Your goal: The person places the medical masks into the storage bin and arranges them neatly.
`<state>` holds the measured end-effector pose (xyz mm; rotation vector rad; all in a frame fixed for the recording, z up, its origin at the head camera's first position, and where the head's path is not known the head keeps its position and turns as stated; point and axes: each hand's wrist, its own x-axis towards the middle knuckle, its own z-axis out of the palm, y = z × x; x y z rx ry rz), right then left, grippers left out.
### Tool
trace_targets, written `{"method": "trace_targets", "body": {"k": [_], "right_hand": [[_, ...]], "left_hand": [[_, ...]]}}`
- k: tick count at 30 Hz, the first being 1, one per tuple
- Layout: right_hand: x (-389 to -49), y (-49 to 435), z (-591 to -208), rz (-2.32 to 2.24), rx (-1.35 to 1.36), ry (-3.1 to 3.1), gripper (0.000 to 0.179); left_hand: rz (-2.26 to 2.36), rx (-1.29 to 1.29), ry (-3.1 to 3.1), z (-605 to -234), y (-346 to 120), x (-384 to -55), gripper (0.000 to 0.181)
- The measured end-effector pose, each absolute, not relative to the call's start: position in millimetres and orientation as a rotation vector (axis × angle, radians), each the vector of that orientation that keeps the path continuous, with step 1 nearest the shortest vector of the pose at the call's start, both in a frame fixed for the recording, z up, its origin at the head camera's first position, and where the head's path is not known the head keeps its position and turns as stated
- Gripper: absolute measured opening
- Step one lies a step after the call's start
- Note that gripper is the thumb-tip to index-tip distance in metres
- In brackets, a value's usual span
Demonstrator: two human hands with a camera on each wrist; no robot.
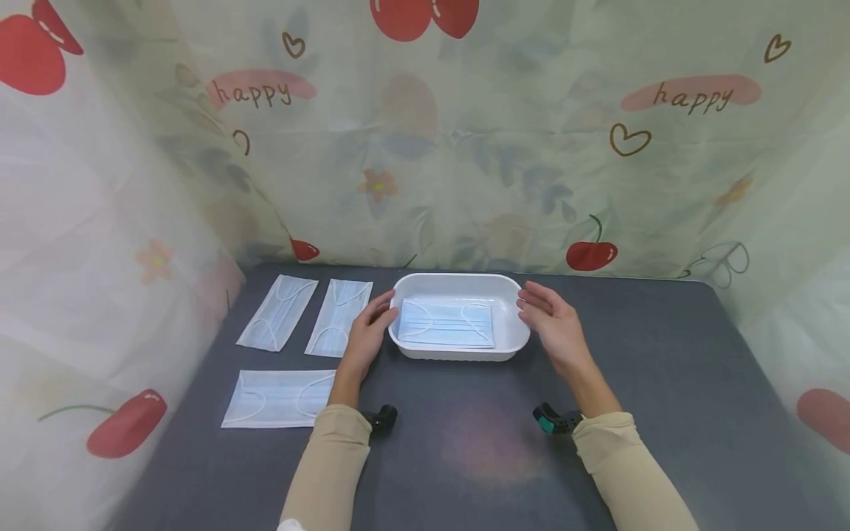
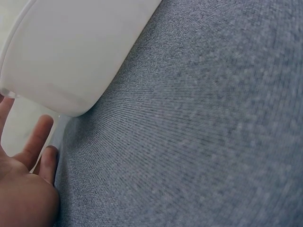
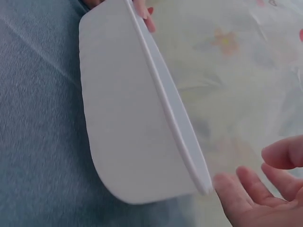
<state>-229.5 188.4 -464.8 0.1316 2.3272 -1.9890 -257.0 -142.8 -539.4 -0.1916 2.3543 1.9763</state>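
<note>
A white plastic basin [image 1: 458,355] stands near the back of the table, with one light-blue face mask [image 1: 446,324] lying flat inside. My left hand [image 1: 367,335] is at the basin's left end, its fingertips against or very close to the rim. At the opposite end is my right hand [image 1: 556,328], fingers extended toward the rim. In the right wrist view the fingers [image 3: 232,196] reach the basin's rim [image 3: 177,135] with no curl around it. The left wrist view shows loosely spread fingers [image 2: 35,142] beside the basin wall [image 2: 66,52].
Three more face masks lie on the table's left: one at the back left [image 1: 277,313], one beside it [image 1: 339,317], and one nearer [image 1: 279,398], partly behind my left forearm. The dark grey table [image 1: 664,383] meets a printed curtain [image 1: 465,199] at the back and sides.
</note>
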Motion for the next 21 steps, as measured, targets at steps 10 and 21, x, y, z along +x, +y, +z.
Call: {"method": "trace_targets", "body": {"k": [10,21], "right_hand": [[-225,205,-482,-1.874,0.227,2.481,0.054],[-231,215,-518,-1.831,0.031,2.369,0.056]], "left_hand": [[1.972,-0.199,2.343,-541,-143,-258,0.039],[1.971,-0.214,2.343,-541,-144,-259,0.039]]}}
